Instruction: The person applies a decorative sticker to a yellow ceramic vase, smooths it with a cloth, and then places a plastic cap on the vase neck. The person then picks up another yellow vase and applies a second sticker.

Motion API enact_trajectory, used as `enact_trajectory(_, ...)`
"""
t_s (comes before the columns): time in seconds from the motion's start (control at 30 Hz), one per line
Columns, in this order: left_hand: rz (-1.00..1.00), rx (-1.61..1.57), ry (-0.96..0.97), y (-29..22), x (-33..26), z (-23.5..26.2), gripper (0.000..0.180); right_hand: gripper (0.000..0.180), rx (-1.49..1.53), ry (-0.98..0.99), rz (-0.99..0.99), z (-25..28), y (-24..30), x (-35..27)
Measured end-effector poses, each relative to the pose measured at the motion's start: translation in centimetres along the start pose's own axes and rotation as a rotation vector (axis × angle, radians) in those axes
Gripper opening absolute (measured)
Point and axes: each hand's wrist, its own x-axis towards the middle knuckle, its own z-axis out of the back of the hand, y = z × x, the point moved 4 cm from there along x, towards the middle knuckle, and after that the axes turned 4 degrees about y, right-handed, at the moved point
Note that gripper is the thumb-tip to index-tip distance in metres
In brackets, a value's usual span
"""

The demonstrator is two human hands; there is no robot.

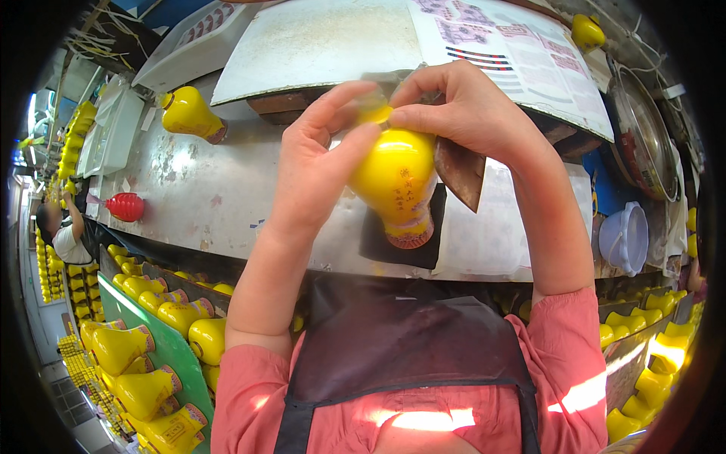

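A yellow baluster vase (397,170) was positioned over a black pad (375,242). At its neck, the left hand (310,147) was curved, the right hand (469,110) narrowed; through blur, their grip could not be told. Pushed unevenly, it could be toppled.

Black pad (374,231) on grey table (242,181)

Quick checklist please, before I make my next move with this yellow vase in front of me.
1. Left hand at the neck of the yellow vase: ok.
2. Right hand at the neck too: ok.
3. Grip firm: cannot tell, fingertips blurred.
4. Base resting on the black pad: cannot tell.
5. Second yellow vase apart from both hands: ok.
6. Red container well away on the left: ok.
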Motion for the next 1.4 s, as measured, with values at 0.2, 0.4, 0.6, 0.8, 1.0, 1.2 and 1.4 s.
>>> enact_trajectory(0.2, 0.014, 0.003, 0.008, 0.1, -0.4, 0.0, 0.042, 0.038, 0.005, -0.055, -0.033, -0.5, 0.7, -0.8)
enact_trajectory(0.4, -0.025, -0.003, -0.006, 0.3, -0.2, -0.1, 0.039, 0.033, 0.025, -0.006, -0.038, -0.5, 0.4, -0.9)
enact_trajectory(0.6, -0.036, 0.026, 0.037, 0.4, -0.4, 0.1, 0.042, 0.027, 0.198, 0.04, 0.052, -0.4, -0.4, -1.6)
enact_trajectory(0.8, -0.042, 0.021, -0.017, -0.3, 0.0, 0.0, 0.025, 0.023, 0.163, -0.011, 0.066, -0.8, 0.2, -2.7)
enact_trajectory(1.0, -0.089, 0.048, 0.056, -1.1, 0.3, -0.5, 0.014, 0.02, 0.135, -0.087, 0.079, -0.7, 0.4, -3.3)
enact_trajectory(1.2, -0.026, -0.109, 0.101, -0.9, 0.0, -0.7, 0.022, 0.028, 0.194, -0.143, 0.078, -0.6, 0.1, -3.4)
enact_trajectory(1.4, -0.053, 0.013, 0.055, -0.9, -0.8, -1.0, 0.029, 0.02, 0.125, -0.107, 0.043, -0.8, 0.8, -3.5)
